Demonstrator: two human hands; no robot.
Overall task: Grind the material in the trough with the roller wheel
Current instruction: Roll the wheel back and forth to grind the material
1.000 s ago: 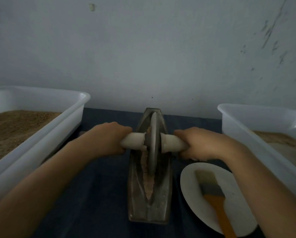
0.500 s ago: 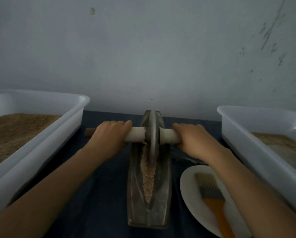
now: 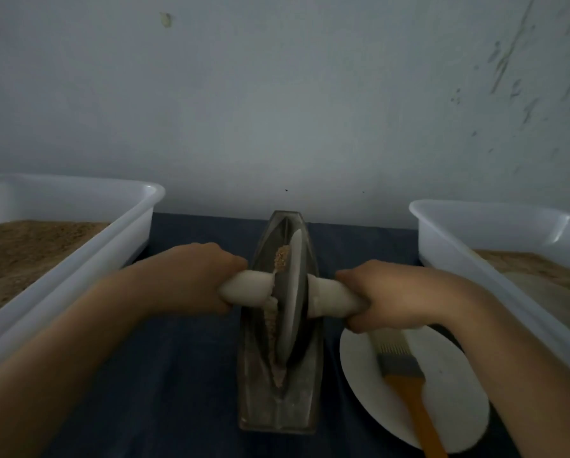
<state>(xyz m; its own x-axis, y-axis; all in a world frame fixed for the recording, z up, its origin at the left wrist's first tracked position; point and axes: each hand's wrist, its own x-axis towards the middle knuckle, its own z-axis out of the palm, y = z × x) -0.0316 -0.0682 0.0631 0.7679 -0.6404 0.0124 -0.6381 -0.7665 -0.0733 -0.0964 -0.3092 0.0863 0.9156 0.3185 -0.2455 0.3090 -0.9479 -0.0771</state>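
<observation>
- Left hand (image 3: 191, 279) and right hand (image 3: 389, 299) clench the pale axle handles either side of the roller wheel (image 3: 290, 299).
- The wheel stands in the trough (image 3: 278, 414), mid-length.
- Material (image 3: 282, 256) beyond the wheel looks coarse; grinding seems unfinished.

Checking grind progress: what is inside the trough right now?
Inside the trough stands the roller wheel, held by the left hand and right hand. Tan granular material shows beyond the wheel and along its left side. Whatever lies under the wheel is hidden.
</observation>
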